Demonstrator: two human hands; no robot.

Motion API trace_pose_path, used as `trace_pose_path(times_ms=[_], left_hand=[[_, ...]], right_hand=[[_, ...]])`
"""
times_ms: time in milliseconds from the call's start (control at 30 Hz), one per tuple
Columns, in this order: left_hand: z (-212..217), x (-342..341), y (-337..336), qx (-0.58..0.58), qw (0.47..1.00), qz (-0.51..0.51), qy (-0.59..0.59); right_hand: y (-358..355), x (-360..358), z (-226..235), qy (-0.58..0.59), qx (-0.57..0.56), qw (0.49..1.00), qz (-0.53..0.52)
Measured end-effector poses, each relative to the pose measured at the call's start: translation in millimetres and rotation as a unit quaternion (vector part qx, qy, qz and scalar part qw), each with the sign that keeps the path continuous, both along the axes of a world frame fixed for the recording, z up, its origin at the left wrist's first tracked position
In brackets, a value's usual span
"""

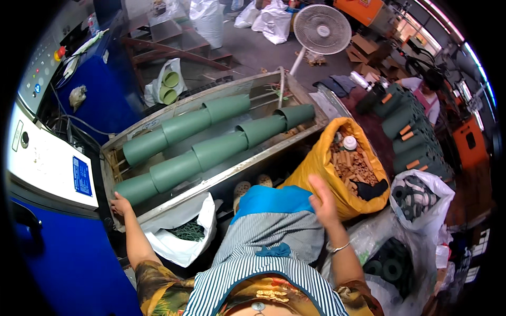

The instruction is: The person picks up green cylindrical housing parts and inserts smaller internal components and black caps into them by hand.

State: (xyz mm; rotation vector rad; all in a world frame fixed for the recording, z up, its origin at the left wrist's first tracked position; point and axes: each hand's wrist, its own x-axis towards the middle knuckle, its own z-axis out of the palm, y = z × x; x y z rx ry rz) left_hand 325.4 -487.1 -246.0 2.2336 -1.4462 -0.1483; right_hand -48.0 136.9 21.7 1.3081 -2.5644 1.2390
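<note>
Two rows of green tapered pots, nested end to end, lie in a long shallow trough [232,162]. At the left end of the near row, my left hand [121,204] has its fingers closed at the edge of the last green pot [136,189]. Part of that grip is hidden. The far row of green pots [184,127] lies untouched behind it. My right hand [322,203] is raised over my lap, its fingers stretched out and nothing in it. Closest to that hand is a yellow sack [308,171] of small orange-brown tubes [350,166].
A white bag [203,216] of thin green pieces leans below the trough. Machine cabinets [58,247] border the left. Bags of dark rings [414,197] stand at right. Behind are a fan [321,30], white sacks [206,21] and another person [428,95] beside green stacks.
</note>
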Motion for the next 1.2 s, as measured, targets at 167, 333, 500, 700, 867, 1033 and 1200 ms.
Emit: trace_pose_path(times_ms=[167, 333, 500, 700, 867, 1033, 1200], left_hand=[[144.4, -185.6, 192.1, -0.079, 0.719, -0.502, 0.474], [205.2, -369.8, 462.7, 0.646, 0.105, -0.328, 0.681], [229.4, -413.7, 589.0, 0.738, 0.028, -0.311, 0.598], [232.1, -408.7, 624.2, 0.783, 0.024, -0.293, 0.548], [228.9, -402.4, 626.6, 0.785, 0.052, -0.326, 0.525], [223.3, -401.2, 636.1, 0.798, 0.054, -0.325, 0.504], [236.7, -381.4, 580.5, 0.711, 0.140, -0.391, 0.568]], right_hand=[[55.2, -59.5, 137.1, 0.015, -0.035, 0.995, 0.092], [104.4, -64.4, 283.9, 0.133, 0.079, 0.987, 0.049], [134.5, 11.1, 359.6, 0.152, 0.110, 0.976, -0.111], [203.9, -1.5, 374.9, 0.246, 0.159, 0.947, -0.128], [253.7, -13.9, 376.2, 0.246, 0.125, 0.933, -0.231], [313.1, -31.8, 383.9, 0.235, 0.067, 0.903, -0.353], [253.5, -23.0, 368.6, 0.324, 0.094, 0.898, -0.281]])
